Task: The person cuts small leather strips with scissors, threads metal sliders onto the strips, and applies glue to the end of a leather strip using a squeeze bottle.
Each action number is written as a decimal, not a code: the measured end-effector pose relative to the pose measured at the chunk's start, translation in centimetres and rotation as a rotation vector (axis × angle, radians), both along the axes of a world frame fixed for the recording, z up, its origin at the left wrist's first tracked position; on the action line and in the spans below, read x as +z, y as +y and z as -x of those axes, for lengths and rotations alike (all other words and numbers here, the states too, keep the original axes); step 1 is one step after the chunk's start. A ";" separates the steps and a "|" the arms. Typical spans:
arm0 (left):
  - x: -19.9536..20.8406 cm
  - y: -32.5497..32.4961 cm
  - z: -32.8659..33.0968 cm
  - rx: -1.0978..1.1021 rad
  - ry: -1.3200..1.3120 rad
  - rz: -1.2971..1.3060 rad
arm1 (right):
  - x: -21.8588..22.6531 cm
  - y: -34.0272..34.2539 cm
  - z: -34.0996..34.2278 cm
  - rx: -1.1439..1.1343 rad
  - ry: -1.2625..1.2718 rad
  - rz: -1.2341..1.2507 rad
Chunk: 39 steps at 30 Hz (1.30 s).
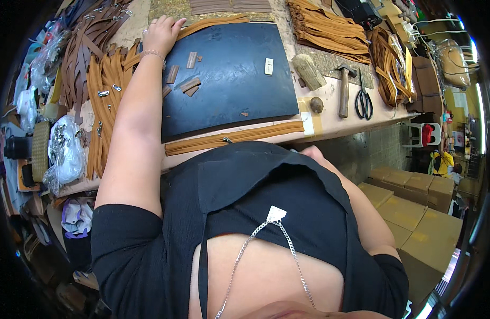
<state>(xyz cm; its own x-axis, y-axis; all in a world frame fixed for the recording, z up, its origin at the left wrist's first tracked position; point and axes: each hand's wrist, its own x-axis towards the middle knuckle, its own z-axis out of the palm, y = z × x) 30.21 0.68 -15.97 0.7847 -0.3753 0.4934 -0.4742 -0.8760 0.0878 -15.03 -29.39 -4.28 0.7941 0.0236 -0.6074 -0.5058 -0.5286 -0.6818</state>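
My left hand [162, 35] rests at the far left corner of a black board [224, 74], thumb held apart from the fingers. A tan zipper strip [213, 22] runs along the board's far edge and passes by this hand. Another tan zipper [239, 137] with a metal slider lies along the near edge. Small brown leather pieces [190, 84] are scattered on the board, beside a small pale block [269, 66]. At the table's front edge, close to my apron, my right hand [313, 153] is partly hidden, and its fingers do not show.
Right of the board lie a wooden block [309, 72], a round stone-like lump [317, 105], a hammer [345, 90] and black-handled scissors [364, 101]. Tan zipper bundles [330, 32] sit behind them, more zippers [104, 106] at left. Cardboard boxes [420, 228] stand at lower right.
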 end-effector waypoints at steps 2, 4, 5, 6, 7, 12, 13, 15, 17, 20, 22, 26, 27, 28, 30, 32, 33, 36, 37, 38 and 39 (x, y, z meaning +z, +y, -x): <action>1.7 -0.3 1.3 -0.111 -0.148 0.039 | 2.4 -0.6 1.4 -0.008 0.105 -0.009; 4.0 -0.3 3.8 -0.199 -0.295 0.050 | 3.3 -0.9 2.6 -0.014 0.121 -0.047; 5.1 -1.5 4.7 -0.384 -0.176 0.240 | 4.0 -0.1 3.1 -0.055 0.137 -0.034; 7.0 -2.2 6.9 -0.535 -0.057 0.381 | 3.3 -0.5 3.2 -0.049 0.131 -0.063; 9.7 -3.7 10.2 -0.742 0.177 0.549 | 3.2 -0.4 3.1 -0.070 0.124 -0.055; 20.9 -7.1 25.9 -1.896 0.535 1.062 | 0.2 -0.5 1.9 -0.059 0.026 -0.045; 22.4 -6.8 28.2 -1.944 0.524 1.138 | -0.6 -1.0 1.2 -0.011 0.012 -0.063; 23.8 -8.6 31.2 -2.028 0.531 1.222 | -0.6 -1.2 0.8 -0.022 0.014 -0.058; 25.4 -11.2 33.6 -1.929 -0.022 2.117 | -0.9 -1.0 0.6 -0.029 -0.003 -0.053; 24.0 -5.5 30.1 -2.071 0.484 1.134 | -1.0 -0.7 0.7 -0.018 -0.009 -0.056; 23.5 -7.0 32.2 -2.040 0.272 1.361 | -1.4 -0.7 0.7 -0.006 -0.021 -0.059; 23.4 -6.0 32.3 -1.868 0.265 1.113 | -1.9 -0.6 1.0 0.013 -0.035 -0.069; 23.3 -6.1 32.3 -1.740 0.105 0.979 | -2.1 -0.8 1.2 0.017 -0.033 -0.074; 23.4 -6.1 32.9 -1.750 0.106 0.981 | -2.2 -0.8 1.5 0.025 -0.031 -0.082; 24.3 -5.9 34.6 -1.548 -0.027 0.901 | -1.5 -1.0 2.0 0.030 -0.023 -0.105; 26.1 -7.7 35.6 -1.292 -0.142 1.234 | -0.6 -0.5 2.9 0.005 -0.007 -0.096; 26.7 -6.3 36.2 -1.242 0.192 1.022 | 0.2 -1.0 2.8 0.013 0.015 -0.114; 24.8 -4.4 32.8 -1.455 0.284 0.879 | 4.7 -0.1 2.9 -0.013 0.113 -0.102; 23.7 -5.6 31.8 -1.387 0.452 0.866 | 5.5 -0.4 2.5 -0.028 0.161 -0.112; 22.7 -6.8 31.0 -1.314 0.616 0.845 | 5.7 -1.0 2.3 -0.040 0.192 -0.130; 21.9 -8.3 29.8 -1.261 0.785 0.817 | 5.2 -1.3 3.3 -0.078 0.192 -0.129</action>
<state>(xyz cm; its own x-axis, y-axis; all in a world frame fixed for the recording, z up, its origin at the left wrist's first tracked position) 0.38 -7.64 5.97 0.3498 -0.7750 0.5264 -0.4164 0.3747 0.8284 -18.29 -30.65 0.94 0.6666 0.0541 -0.7435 -0.6688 -0.3972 -0.6285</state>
